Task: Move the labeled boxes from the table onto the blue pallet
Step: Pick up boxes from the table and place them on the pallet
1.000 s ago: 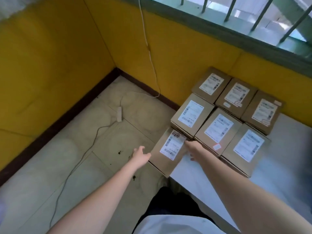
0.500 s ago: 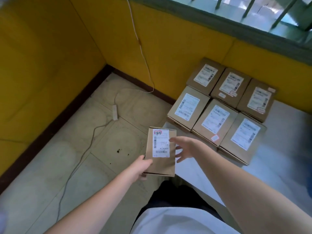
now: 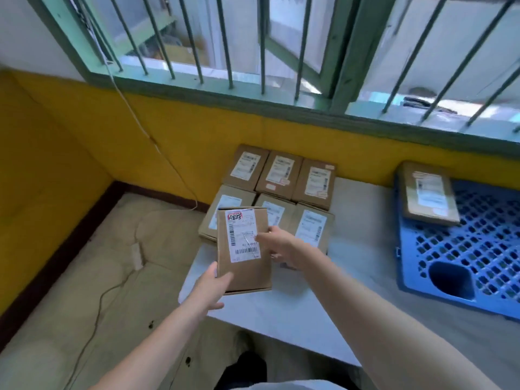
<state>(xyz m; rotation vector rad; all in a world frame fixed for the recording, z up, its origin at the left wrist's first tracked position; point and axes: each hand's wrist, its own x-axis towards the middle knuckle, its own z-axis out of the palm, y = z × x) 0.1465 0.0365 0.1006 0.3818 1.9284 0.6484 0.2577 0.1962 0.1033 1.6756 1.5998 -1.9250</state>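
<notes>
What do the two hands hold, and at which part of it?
One labeled box: the left hand grips its near left corner, the right hand its right edge.

Parcel storeroom: labelled boxes [image 3: 313, 184], blue pallet [image 3: 413, 282], barred window [image 3: 346, 52].

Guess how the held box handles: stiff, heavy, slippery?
Probably stiff: the held box shows flat faces though the left hand grips only one corner. Likely light for its size, as that grip and the right hand at its edge carry it. Matte cardboard probably won't slip; flat sides won't roll.
</notes>
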